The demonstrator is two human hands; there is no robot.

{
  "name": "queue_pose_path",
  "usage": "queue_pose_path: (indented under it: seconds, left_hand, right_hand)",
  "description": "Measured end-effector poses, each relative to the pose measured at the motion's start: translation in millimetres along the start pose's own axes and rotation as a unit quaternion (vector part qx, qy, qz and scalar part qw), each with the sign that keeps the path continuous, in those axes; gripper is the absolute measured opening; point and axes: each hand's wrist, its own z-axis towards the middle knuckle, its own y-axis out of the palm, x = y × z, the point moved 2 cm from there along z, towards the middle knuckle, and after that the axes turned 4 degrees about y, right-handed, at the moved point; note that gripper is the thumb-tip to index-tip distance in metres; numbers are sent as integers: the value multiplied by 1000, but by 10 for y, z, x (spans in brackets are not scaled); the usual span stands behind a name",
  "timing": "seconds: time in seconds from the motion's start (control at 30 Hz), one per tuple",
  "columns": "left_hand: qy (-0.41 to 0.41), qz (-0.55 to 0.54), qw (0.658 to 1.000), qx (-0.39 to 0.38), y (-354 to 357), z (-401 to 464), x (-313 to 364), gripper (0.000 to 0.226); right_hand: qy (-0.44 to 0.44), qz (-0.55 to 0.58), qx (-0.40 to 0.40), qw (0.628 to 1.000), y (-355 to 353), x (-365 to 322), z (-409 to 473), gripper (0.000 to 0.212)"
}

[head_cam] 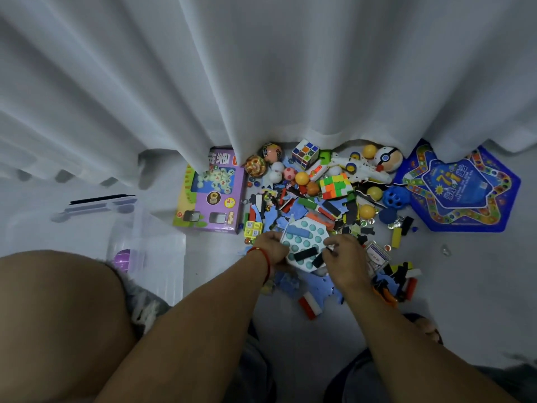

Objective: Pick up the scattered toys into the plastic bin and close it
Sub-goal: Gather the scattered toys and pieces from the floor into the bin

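White-and-teal pop-it board (302, 242) is gripped at its left edge by left hand (271, 248) and at its right edge by right hand (344, 257), over the toy pile (319, 199). Clear plastic bin (151, 245) is seen well left, lid off.

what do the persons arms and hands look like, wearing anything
Both forearms are bare, with no sleeves in view and no gloves on either hand. The left hand has a thin red string bracelet around its wrist. The right hand and its wrist show no jewellery or watch.
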Motion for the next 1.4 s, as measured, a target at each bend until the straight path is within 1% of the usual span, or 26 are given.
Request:
queue_pose_path:
  seconds: [0.1,0.2,0.3,0.37,0.47,0.53,0.6,0.67,0.7,0.77,0.8,0.87,0.93,1.0,1.07,1.13,1.2,1.23,1.27,1.3,1.33,1.4]
  left_hand:
    - [3,-17,1000,-22,-179,-232,168,19]
    - [29,-41,998,-35,-449,-540,518,22]
    - [77,-50,996,3,-910,-922,960,22]
    - [104,-59,993,16,-1317,-1202,1206,23]
    - [152,-75,985,36,-1979,-1623,1457,23]
    - [177,-99,977,62,-2423,-1850,1501,22]
    - [189,-129,969,90,-2863,-2006,1391,22]
    - [182,-157,964,117,-3214,-2087,1162,24]
    - [171,-176,960,132,-3382,-2105,999,25]
    - [146,-221,951,160,-3628,-2097,642,26]
    - [133,-242,945,175,-3735,-2075,439,26]
    - [99,-260,940,198,-3856,-1994,42,28]
    - [60,-272,937,212,-3896,-1880,-314,28]
    - [27,-280,935,216,-3862,-1762,-579,28]
    - [-3,-269,939,213,-3787,-1656,-743,26]
    - [-32,-235,952,196,-3688,-1592,-792,31]
    - [-46,-154,969,189,-3607,-1586,-718,43]
    - [-29,-91,974,204,-3573,-1607,-610,42]
    - [9,-29,973,230,-3543,-1642,-460,37]
    - [58,7,966,252,-3492,-1689,-274,28]
    - [106,23,960,258,-3421,-1744,-70,20]
    - [192,40,950,242,-3209,-1887,352,18]
  right_hand:
    - [-51,-10,17,999,-141,-257,-89,19]
    - [-84,31,47,995,-284,-677,-168,19]
    - [-151,47,70,985,-385,-1331,-239,18]
    - [-204,58,76,974,-405,-1851,-309,17]
    - [-263,67,61,960,-317,-2623,-437,15]
    - [-267,82,23,960,-188,-3079,-524,12]
    - [-265,74,-46,960,-12,-3481,-616,9]
    - [-266,27,-128,955,163,-3787,-705,7]
    - [-277,-6,-168,946,282,-3927,-776,7]
    - [-321,-84,-214,919,507,-4134,-948,14]
    - [-338,-114,-233,904,631,-4210,-1047,17]
    - [-340,-122,-302,882,819,-4239,-1212,13]
    - [-309,-95,-388,863,921,-4156,-1272,16]
    - [-271,-87,-435,854,927,-4036,-1241,21]
    - [-260,-100,-451,848,918,-3904,-1196,19]
    - [-270,-131,-436,848,906,-3771,-1163,15]
    - [-277,-151,-417,852,876,-3639,-1122,15]
    - [-278,-156,-411,854,845,-3573,-1088,15]
    - [-276,-158,-407,856,795,-3509,-1049,15]
    - [-271,-152,-403,861,728,-3446,-1007,14]
    - [-265,-139,-396,868,647,-3376,-960,13]
    - [-260,-116,-357,890,444,-3211,-852,12]
